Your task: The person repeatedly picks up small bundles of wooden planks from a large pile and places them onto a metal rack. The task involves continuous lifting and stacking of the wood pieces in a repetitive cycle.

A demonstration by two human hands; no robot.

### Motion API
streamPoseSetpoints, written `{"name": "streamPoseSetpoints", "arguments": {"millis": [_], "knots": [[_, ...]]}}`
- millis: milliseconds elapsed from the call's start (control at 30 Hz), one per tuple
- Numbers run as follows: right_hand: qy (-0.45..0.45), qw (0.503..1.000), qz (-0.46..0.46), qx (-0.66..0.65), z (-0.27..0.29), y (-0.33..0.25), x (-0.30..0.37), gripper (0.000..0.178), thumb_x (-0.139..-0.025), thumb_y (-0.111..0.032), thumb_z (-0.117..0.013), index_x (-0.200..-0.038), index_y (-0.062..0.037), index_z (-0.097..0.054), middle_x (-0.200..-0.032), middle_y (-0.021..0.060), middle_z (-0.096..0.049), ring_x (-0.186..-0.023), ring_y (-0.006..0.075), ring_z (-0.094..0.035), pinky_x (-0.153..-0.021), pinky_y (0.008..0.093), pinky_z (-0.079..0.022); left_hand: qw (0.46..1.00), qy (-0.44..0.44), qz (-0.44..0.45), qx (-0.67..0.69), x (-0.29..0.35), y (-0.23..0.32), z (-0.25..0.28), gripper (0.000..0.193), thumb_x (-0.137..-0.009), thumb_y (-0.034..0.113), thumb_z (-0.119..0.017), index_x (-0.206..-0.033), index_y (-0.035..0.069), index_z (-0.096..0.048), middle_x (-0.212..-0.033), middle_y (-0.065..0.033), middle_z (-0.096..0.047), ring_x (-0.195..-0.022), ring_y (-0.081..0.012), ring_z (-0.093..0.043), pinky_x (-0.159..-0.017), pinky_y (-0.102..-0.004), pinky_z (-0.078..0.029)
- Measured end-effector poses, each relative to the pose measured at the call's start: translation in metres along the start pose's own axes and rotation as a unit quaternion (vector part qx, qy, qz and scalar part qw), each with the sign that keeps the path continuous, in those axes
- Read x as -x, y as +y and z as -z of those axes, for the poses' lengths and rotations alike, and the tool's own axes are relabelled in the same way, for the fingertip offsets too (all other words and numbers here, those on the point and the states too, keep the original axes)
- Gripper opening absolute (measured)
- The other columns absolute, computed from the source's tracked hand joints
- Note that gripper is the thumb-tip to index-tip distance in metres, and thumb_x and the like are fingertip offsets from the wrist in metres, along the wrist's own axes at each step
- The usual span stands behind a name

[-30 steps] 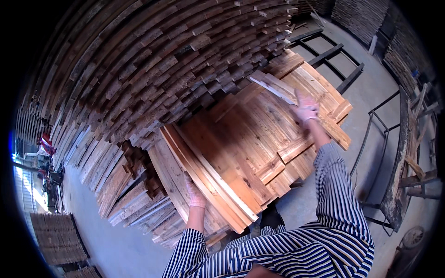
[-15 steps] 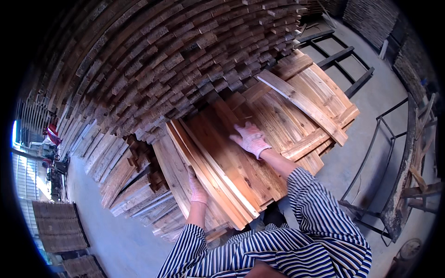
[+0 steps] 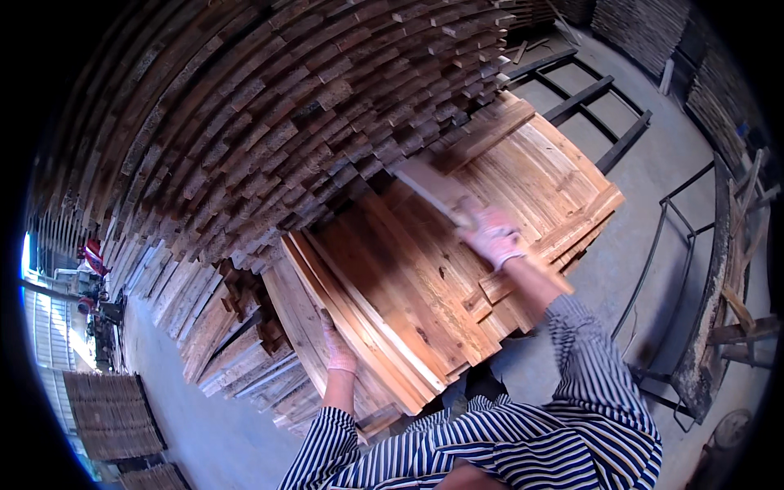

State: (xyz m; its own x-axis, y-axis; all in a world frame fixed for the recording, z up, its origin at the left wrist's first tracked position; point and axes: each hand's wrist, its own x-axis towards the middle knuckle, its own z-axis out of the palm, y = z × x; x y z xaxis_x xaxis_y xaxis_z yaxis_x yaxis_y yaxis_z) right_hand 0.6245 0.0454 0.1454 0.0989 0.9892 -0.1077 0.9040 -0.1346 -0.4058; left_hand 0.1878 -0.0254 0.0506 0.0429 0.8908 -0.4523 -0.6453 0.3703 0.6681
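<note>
My right hand (image 3: 493,237), in a pale pink glove, is closed round a narrow wooden board (image 3: 431,186). Blurred by motion, this board slants over the stacked planks (image 3: 445,282), one end toward the lumber wall and the other above my forearm. My left hand (image 3: 340,351), gloved alike, rests flat with fingers stretched along the outer side of a row of long boards (image 3: 359,310). These boards lean close together at the left of the stack; part of the left fingers is hard to make out.
A tall wall of stacked lumber (image 3: 245,122) rises just beyond the planks. More loose boards (image 3: 245,359) lie in a lower pile at left. On the floor at right are a dark metal frame (image 3: 584,98) and a thin-barred rack (image 3: 653,269).
My right hand has moved right and taken hold of the board that lay diagonally across the right side, shifting it leftward. My left hand stays almost in place beside the leaning boards.
</note>
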Motion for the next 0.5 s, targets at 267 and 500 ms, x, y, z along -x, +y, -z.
{"name": "streamPoseSetpoints", "arguments": {"millis": [267, 500], "knots": [[-0.045, 0.998, -0.037, 0.003, -0.075, -0.088, 0.020, 0.079, -0.091, -0.049, -0.067, -0.157, -0.0196, -0.036, -0.131, 0.0279, -0.056, -0.120, 0.0462, -0.057, -0.100, 0.0520, -0.050, 1.000, -0.028, 0.001, 0.009, -0.001, -0.004, -0.028, 0.080, -0.085, 0.066, -0.073, -0.140, 0.010, -0.060, -0.134, -0.0063, -0.066, -0.121, -0.0274, -0.062, -0.111, -0.0409, -0.048], [-0.010, 0.999, 0.027, -0.024, -0.058, -0.045, 0.014, 0.064, -0.092, -0.043, -0.064, -0.146, -0.0128, -0.049, -0.126, 0.0234, -0.060, -0.118, 0.0401, -0.060, -0.093, 0.0502, -0.053, 0.998, -0.004, -0.031, 0.056, -0.001, -0.041, -0.099, 0.084, -0.080, 0.066, -0.078, -0.139, 0.009, -0.059, -0.135, -0.0068, -0.065, -0.123, -0.0276, -0.059, -0.112, -0.0413, -0.046]]}}
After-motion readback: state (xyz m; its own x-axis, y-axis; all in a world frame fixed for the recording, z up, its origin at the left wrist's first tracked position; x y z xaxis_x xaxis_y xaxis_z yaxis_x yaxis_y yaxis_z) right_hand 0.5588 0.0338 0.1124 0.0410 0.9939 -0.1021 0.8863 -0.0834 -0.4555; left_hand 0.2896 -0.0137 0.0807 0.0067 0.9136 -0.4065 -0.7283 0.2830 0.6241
